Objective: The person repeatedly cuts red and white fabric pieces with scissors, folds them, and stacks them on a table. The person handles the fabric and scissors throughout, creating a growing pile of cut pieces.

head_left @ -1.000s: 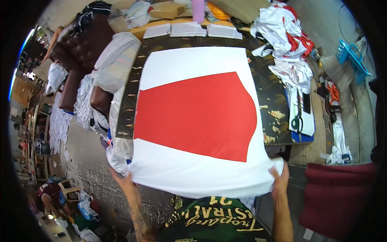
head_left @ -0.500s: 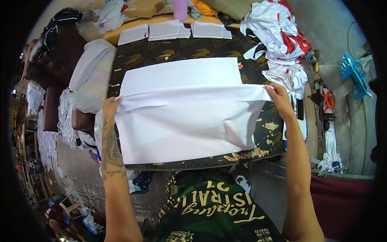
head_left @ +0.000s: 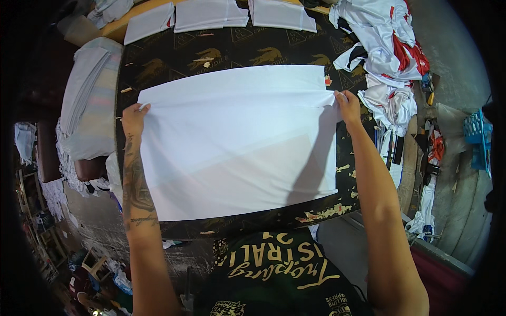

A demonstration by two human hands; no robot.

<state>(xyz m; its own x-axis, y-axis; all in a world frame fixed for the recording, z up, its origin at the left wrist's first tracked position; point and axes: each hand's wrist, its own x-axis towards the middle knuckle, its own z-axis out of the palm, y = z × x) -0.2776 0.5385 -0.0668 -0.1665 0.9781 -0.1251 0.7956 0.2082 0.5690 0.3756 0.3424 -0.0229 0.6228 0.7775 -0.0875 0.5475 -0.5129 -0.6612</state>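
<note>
A white piece of fabric (head_left: 237, 158) spreads over the dark printed tabletop (head_left: 226, 50), its near part lying nearly flat. My left hand (head_left: 134, 119) pinches the fabric at its left edge, toward the far side. At the right edge my right hand (head_left: 348, 107) pinches it at about the same distance, thumb against fingers. The cloth is stretched between both hands. Beyond them lies another white layer (head_left: 232, 79), partly covered by the held cloth; I cannot tell whether it is a separate piece.
Folded white fabric pieces (head_left: 211, 16) lie in a row along the far edge. White and red garments (head_left: 387, 42) are heaped at the right. A stack of folded white cloth (head_left: 84, 95) stands left of the table. A blue plastic basket (head_left: 477, 139) is at the far right.
Both hands have moved farther from me, drawing the held fabric edge across more of the far white layer. The raised fold and wrinkles have flattened out. The view has shifted closer.
</note>
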